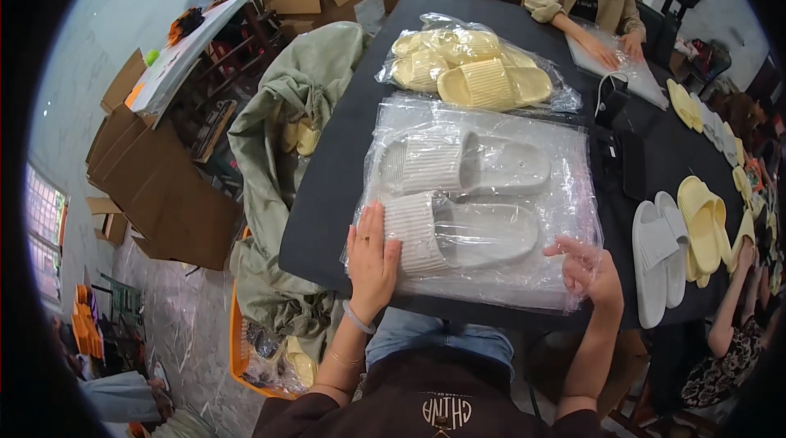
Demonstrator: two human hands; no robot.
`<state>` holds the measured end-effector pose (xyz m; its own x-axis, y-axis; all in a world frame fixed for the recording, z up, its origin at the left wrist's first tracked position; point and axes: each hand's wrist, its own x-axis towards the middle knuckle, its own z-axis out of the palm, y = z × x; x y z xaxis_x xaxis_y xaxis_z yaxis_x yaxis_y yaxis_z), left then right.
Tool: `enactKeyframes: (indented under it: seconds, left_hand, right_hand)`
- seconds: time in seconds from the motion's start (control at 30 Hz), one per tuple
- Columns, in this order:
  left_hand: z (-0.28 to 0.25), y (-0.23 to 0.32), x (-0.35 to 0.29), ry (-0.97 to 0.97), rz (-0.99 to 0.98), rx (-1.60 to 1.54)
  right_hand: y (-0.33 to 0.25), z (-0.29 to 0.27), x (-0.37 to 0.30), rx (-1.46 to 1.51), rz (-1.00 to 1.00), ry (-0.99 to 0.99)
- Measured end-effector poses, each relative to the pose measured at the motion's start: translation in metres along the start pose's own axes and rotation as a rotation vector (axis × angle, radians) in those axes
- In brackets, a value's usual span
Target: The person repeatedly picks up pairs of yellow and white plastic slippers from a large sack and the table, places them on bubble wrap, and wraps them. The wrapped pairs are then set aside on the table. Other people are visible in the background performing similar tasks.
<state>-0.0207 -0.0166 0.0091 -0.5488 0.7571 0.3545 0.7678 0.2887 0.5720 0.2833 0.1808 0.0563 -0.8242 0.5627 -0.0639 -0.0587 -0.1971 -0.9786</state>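
Two slippers (471, 236) beside left hand (373, 256)

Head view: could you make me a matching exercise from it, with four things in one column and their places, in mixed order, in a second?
Things:
1. Left hand
2. Right hand
3. Bagged yellow slippers
4. Green cloth

Places:
A. On the dark table, beyond the grey slippers
B. At the left edge of the clear bag around the grey slippers
C. Draped beside the table, on its left
D. At that clear bag's right edge

Right pairs: 1-B, 2-D, 3-A, 4-C.
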Motion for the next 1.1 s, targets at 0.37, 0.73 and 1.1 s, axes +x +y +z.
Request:
enactKeyframes:
  seconds: [0.37, 0.73, 1.1]
  left_hand:
    - [0.015, -0.009, -0.003, 0.086, 0.066, 0.048]
    - [0.018, -0.008, -0.004, 0.096, 0.055, 0.052]
    - [0.012, -0.007, -0.015, 0.317, 0.063, -0.227]
  right_hand:
    - [-0.009, -0.02, 0.091, -1.224, -0.697, -0.221]
    - [0.014, 0.065, 0.167, -1.384, -0.556, -0.357]
    - [0.049, 0.08, 0.174, -1.208, -0.651, -0.129]
